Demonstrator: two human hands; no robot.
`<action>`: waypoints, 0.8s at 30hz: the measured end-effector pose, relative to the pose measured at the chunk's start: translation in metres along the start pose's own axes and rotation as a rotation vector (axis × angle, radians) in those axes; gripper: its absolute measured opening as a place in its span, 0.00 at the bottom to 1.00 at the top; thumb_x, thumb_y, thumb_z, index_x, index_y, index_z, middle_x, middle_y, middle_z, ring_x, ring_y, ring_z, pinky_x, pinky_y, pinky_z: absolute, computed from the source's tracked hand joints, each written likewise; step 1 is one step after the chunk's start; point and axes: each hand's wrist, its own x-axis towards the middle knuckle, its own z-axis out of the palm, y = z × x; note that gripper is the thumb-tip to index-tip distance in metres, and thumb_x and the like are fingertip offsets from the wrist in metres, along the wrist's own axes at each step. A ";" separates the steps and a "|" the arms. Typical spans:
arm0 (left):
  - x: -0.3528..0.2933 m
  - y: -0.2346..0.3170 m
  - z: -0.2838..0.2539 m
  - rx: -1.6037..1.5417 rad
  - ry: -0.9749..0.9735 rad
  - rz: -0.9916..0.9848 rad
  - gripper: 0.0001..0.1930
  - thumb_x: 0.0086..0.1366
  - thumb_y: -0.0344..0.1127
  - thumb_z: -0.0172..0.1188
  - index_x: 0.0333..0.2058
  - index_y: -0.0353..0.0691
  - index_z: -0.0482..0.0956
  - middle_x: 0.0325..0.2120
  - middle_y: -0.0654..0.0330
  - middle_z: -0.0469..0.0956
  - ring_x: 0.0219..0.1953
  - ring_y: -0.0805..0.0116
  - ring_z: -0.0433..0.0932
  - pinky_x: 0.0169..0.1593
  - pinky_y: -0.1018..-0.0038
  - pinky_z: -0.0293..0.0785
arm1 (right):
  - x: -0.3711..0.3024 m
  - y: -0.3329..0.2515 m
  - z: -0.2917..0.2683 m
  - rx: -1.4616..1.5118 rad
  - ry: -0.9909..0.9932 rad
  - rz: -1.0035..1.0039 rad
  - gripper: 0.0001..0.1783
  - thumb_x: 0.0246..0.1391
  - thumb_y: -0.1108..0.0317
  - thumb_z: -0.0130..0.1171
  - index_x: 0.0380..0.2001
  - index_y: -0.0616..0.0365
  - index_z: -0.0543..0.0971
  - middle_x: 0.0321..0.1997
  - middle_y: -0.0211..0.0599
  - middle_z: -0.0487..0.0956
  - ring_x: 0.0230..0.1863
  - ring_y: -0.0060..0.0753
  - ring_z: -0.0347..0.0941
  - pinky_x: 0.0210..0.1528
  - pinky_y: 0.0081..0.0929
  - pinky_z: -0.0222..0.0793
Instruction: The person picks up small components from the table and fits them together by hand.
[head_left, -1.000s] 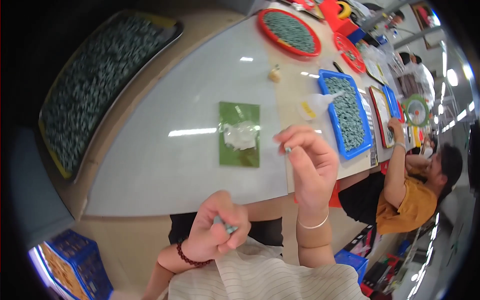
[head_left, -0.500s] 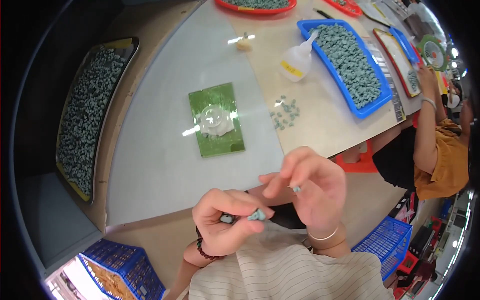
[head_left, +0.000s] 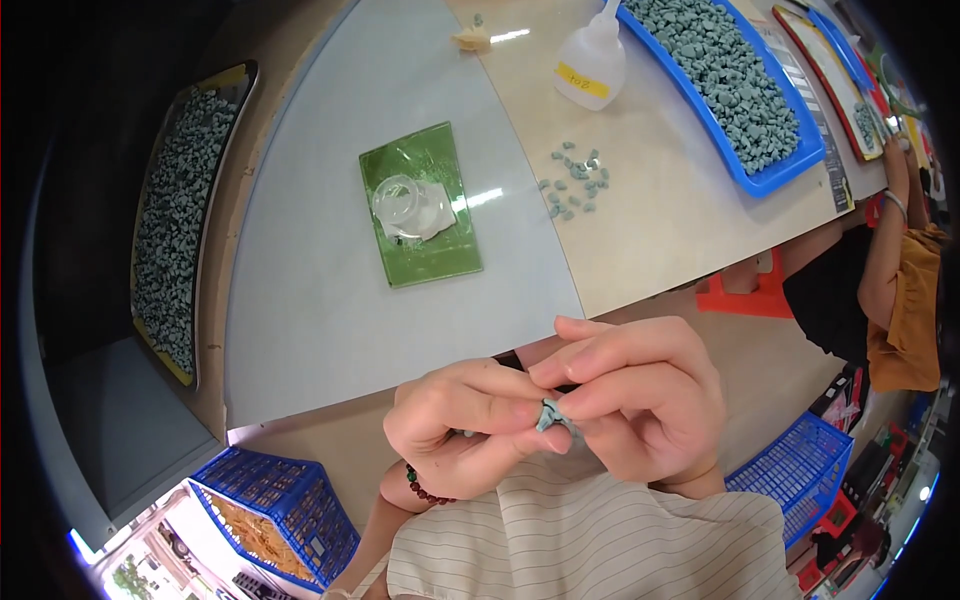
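My left hand (head_left: 470,425) pinches a small grey-green moulded piece (head_left: 549,414) between thumb and index finger. Against its other side press the thumb and fingertips of my right hand (head_left: 645,395), so both hands meet at it over my lap. Any second small part in the right fingers is hidden. Another bit shows faintly inside the curled left fingers. Beyond the hands, on the table, lies a green board (head_left: 430,262) bearing a clear round dish (head_left: 398,203) and a white crumpled pad (head_left: 433,210). Several loose grey-green pieces (head_left: 577,173) are scattered right of the board.
A blue tray (head_left: 760,183) full of similar pieces and a clear squeeze bottle (head_left: 592,62) stand at the far right. A dark tray (head_left: 212,215) of pieces is on the left. Blue crates (head_left: 290,500) flank me. A co-worker's arm (head_left: 885,240) shows at right.
My right hand has moved left and down to meet the left, bringing its fingertips onto the piece there. The view has shifted, so the table things sit higher.
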 end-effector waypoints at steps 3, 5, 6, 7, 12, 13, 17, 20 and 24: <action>0.001 0.001 0.000 0.034 0.007 0.007 0.11 0.46 0.20 0.66 0.28 0.30 0.72 0.26 0.47 0.77 0.24 0.69 0.78 0.26 0.80 0.74 | 0.000 -0.001 -0.003 -0.044 -0.028 -0.006 0.06 0.43 0.81 0.57 0.26 0.60 0.74 0.37 0.39 0.71 0.33 0.33 0.77 0.50 0.36 0.71; 0.002 0.006 -0.001 0.202 -0.055 -0.007 0.14 0.48 0.29 0.68 0.27 0.37 0.69 0.24 0.52 0.77 0.21 0.76 0.72 0.22 0.83 0.66 | 0.000 -0.003 -0.001 -0.030 -0.026 -0.008 0.07 0.43 0.82 0.57 0.27 0.60 0.74 0.37 0.38 0.71 0.34 0.33 0.77 0.50 0.36 0.70; 0.002 0.005 -0.003 0.201 -0.051 -0.009 0.14 0.48 0.29 0.68 0.27 0.37 0.69 0.24 0.52 0.77 0.21 0.76 0.72 0.22 0.83 0.66 | -0.001 -0.002 0.000 -0.032 -0.019 -0.007 0.07 0.42 0.82 0.57 0.27 0.60 0.75 0.37 0.38 0.71 0.34 0.34 0.77 0.51 0.36 0.70; 0.001 0.005 -0.005 0.212 -0.074 -0.004 0.14 0.48 0.29 0.68 0.27 0.37 0.69 0.24 0.53 0.77 0.21 0.76 0.72 0.22 0.84 0.66 | -0.001 -0.001 0.000 -0.031 -0.023 -0.005 0.07 0.42 0.82 0.57 0.27 0.60 0.75 0.37 0.38 0.71 0.34 0.34 0.77 0.51 0.36 0.70; 0.005 0.006 -0.006 0.254 -0.111 -0.021 0.14 0.48 0.30 0.68 0.27 0.37 0.69 0.23 0.55 0.77 0.21 0.76 0.72 0.22 0.84 0.66 | -0.002 0.007 -0.005 0.017 -0.079 -0.092 0.09 0.41 0.84 0.57 0.29 0.61 0.75 0.37 0.39 0.71 0.35 0.35 0.77 0.53 0.39 0.67; 0.005 0.006 -0.007 0.229 -0.115 -0.026 0.14 0.47 0.30 0.69 0.27 0.37 0.69 0.22 0.55 0.76 0.20 0.76 0.72 0.22 0.84 0.66 | -0.001 0.009 -0.006 0.019 -0.082 -0.092 0.09 0.41 0.84 0.57 0.29 0.61 0.75 0.37 0.39 0.71 0.35 0.35 0.77 0.53 0.39 0.67; 0.003 0.007 -0.009 0.182 -0.091 -0.034 0.15 0.45 0.29 0.70 0.27 0.37 0.70 0.21 0.55 0.77 0.20 0.76 0.72 0.21 0.83 0.66 | -0.001 0.008 0.002 0.269 0.037 0.067 0.16 0.32 0.85 0.61 0.31 0.60 0.77 0.34 0.37 0.76 0.36 0.33 0.75 0.45 0.33 0.73; 0.006 0.004 -0.008 0.148 -0.116 -0.034 0.16 0.43 0.29 0.71 0.26 0.37 0.70 0.21 0.54 0.77 0.19 0.75 0.73 0.21 0.83 0.67 | 0.003 0.012 -0.006 0.334 0.035 0.089 0.16 0.33 0.84 0.61 0.28 0.56 0.73 0.33 0.36 0.75 0.34 0.35 0.74 0.43 0.35 0.72; 0.008 0.006 -0.007 0.147 -0.137 -0.041 0.16 0.42 0.29 0.71 0.26 0.37 0.71 0.21 0.53 0.77 0.19 0.73 0.74 0.21 0.82 0.68 | 0.006 0.010 -0.008 0.341 -0.081 0.068 0.16 0.32 0.84 0.60 0.23 0.52 0.69 0.28 0.35 0.75 0.34 0.37 0.71 0.40 0.38 0.71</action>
